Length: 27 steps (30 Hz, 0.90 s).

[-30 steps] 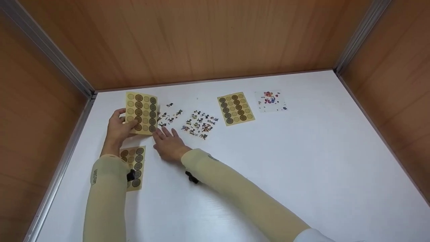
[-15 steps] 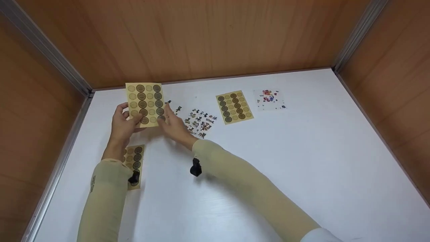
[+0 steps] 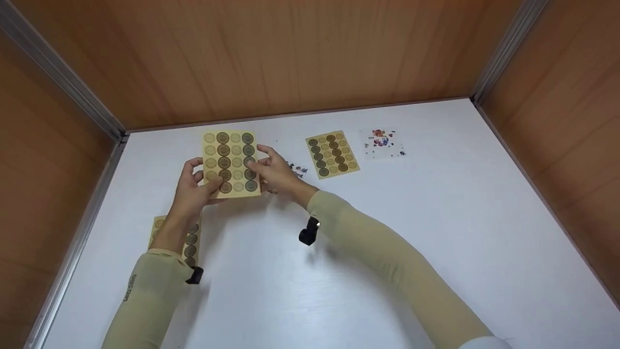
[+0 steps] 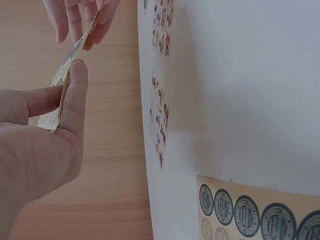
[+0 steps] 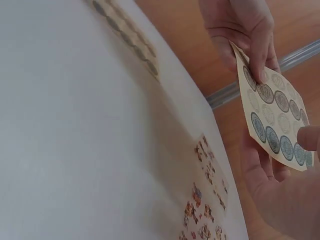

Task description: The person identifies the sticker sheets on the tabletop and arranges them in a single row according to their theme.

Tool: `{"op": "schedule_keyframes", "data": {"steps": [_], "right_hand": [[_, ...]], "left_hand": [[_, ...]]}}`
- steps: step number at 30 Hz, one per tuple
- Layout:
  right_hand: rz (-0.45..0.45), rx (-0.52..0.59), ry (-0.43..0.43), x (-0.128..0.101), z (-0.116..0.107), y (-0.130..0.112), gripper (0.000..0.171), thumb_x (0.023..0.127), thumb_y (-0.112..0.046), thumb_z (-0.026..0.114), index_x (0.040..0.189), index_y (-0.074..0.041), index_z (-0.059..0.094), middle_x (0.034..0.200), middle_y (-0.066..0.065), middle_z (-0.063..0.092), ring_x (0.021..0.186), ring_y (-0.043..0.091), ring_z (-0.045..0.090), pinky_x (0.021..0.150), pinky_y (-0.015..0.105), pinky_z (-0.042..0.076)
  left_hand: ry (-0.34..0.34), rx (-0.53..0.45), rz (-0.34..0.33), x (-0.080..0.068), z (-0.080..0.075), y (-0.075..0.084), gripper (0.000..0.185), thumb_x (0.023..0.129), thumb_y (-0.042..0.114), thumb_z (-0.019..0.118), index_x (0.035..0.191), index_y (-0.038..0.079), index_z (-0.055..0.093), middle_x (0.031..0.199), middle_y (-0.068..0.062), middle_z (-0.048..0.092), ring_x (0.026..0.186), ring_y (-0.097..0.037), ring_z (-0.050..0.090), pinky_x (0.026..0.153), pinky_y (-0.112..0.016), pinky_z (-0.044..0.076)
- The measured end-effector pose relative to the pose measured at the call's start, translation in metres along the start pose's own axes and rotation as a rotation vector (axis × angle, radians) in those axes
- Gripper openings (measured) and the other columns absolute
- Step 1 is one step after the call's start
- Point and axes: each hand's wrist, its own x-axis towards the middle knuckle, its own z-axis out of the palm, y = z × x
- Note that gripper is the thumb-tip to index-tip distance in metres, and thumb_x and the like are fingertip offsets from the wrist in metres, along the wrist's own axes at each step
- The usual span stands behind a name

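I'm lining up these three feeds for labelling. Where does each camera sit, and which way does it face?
Head: worn on the head, looking forward and down at the white table; both sleeved arms, left hand and right hand on a sticker sheet.
Left wrist: along the left thumb toward the wooden wall; sheet edge-on.
Right wrist: past the right hand toward the left hand.
All three show the held sheet.

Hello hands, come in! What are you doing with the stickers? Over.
Left hand holds the round-sticker sheet up off the table. Right hand pinches its right edge. Second round-sticker sheet lies under the left wrist. Nothing in the way.
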Motion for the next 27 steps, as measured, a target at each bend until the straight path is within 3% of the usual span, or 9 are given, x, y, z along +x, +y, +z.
{"op": "schedule_keyframes", "data": {"steps": [8,14,17,24,27], "right_hand": [[0.004,0.0,-0.14,-0.019,-0.015,0.002,0.061,0.098,0.002,0.062,0.151,-0.018,0.04,0.105,0.015,0.063,0.087,0.029,0.072,0.07,0.046,0.063],[0.026,-0.023,-0.182,-0.03,-0.019,0.007,0.063,0.097,0.005,0.062,0.151,-0.016,0.038,0.106,0.015,0.064,0.087,0.03,0.072,0.071,0.047,0.063],[0.023,-0.041,-0.185,-0.033,-0.021,0.011,0.066,0.097,0.005,0.063,0.152,-0.018,0.036,0.104,0.015,0.063,0.085,0.031,0.072,0.07,0.047,0.063],[-0.018,-0.136,-0.171,-0.041,-0.018,0.025,0.097,0.092,0.009,0.066,0.164,-0.023,0.009,0.103,0.016,0.063,0.08,0.029,0.072,0.064,0.045,0.063],[-0.054,-0.234,-0.191,-0.046,-0.017,0.032,0.105,0.091,0.009,0.067,0.165,-0.022,-0.001,0.102,0.013,0.063,0.072,0.028,0.071,0.061,0.043,0.062]], "left_hand": [[-0.065,0.067,-0.114,-0.012,0.002,-0.014,0.056,0.104,0.015,0.058,0.151,0.008,0.027,0.119,-0.013,0.052,0.094,-0.017,0.068,0.081,-0.038,0.061],[-0.04,0.18,-0.146,-0.015,0.0,-0.017,0.053,0.105,0.032,0.056,0.147,0.004,0.039,0.112,-0.008,0.054,0.09,-0.014,0.06,0.072,-0.029,0.058],[-0.027,0.203,-0.152,-0.015,0.0,-0.017,0.052,0.106,0.033,0.055,0.147,0.005,0.041,0.113,-0.009,0.056,0.089,-0.015,0.062,0.072,-0.029,0.058],[-0.063,0.291,-0.133,-0.021,-0.002,-0.025,0.052,0.105,0.023,0.057,0.149,0.003,0.038,0.117,-0.014,0.056,0.089,-0.018,0.064,0.074,-0.031,0.06],[-0.091,0.368,-0.104,-0.027,-0.003,-0.031,0.052,0.104,0.021,0.058,0.148,0.001,0.039,0.113,-0.016,0.057,0.084,-0.019,0.064,0.07,-0.032,0.061]]}}
